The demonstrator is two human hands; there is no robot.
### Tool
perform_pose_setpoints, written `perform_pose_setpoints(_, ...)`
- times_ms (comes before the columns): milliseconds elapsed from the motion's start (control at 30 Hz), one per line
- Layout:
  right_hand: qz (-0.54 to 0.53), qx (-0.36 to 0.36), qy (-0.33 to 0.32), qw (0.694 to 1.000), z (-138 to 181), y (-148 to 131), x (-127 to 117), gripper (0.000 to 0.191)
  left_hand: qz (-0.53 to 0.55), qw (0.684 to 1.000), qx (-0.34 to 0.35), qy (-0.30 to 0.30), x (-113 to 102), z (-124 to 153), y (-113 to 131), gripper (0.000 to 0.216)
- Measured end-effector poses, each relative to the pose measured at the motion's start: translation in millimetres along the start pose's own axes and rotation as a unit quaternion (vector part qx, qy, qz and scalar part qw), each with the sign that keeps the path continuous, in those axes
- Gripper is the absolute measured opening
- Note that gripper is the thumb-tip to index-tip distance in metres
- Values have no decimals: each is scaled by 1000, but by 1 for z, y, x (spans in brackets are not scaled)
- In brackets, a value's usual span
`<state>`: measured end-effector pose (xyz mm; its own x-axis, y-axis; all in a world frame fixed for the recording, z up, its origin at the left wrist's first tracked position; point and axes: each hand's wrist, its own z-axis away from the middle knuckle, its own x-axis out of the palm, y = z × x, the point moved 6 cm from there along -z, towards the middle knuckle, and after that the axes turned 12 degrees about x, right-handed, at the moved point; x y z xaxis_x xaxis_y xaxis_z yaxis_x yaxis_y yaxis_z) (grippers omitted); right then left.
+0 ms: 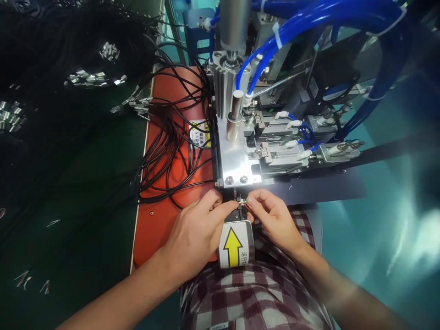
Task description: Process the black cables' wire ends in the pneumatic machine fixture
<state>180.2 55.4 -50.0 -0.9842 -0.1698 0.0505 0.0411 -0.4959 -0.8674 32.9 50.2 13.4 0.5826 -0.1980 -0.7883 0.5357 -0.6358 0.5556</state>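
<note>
My right hand [275,217] pinches a few thin coloured wires [246,202] between thumb and fingertips, at the front end of a machine's narrow dark track [234,214]. From the other side, my left hand [201,224] reaches in with its index finger stretched to the wire ends and its other fingers curled. What those curled fingers hold, if anything, is hidden. Just beyond both hands stands the machine's metal front block [235,158]. A label with a yellow arrow [233,247] sits below the fingertips.
Black cables [168,151] lie looped over the orange-red table [154,238] on the left. Bundles of cables with shiny ends [92,79] lie farther left. Blue air hoses [309,20] arch over the machine, with pneumatic cylinders [285,133] on its right.
</note>
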Motion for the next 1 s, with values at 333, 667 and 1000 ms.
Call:
perform_pose_setpoints(333, 44, -17, 11, 999, 1, -4, -2, 18, -10, 1000, 5, 0, -1, 0, -1, 32)
perform_pose_setpoints(667, 67, -22, 25, 997, 2, -6, -2, 16, -11, 1000, 1, -7, 0, 2, 0, 32)
perform_pose_setpoints(1000, 112, -50, 60, 991, 7, -11, -2, 16, -15, 1000, 0, 0, -1, 1, 0, 33)
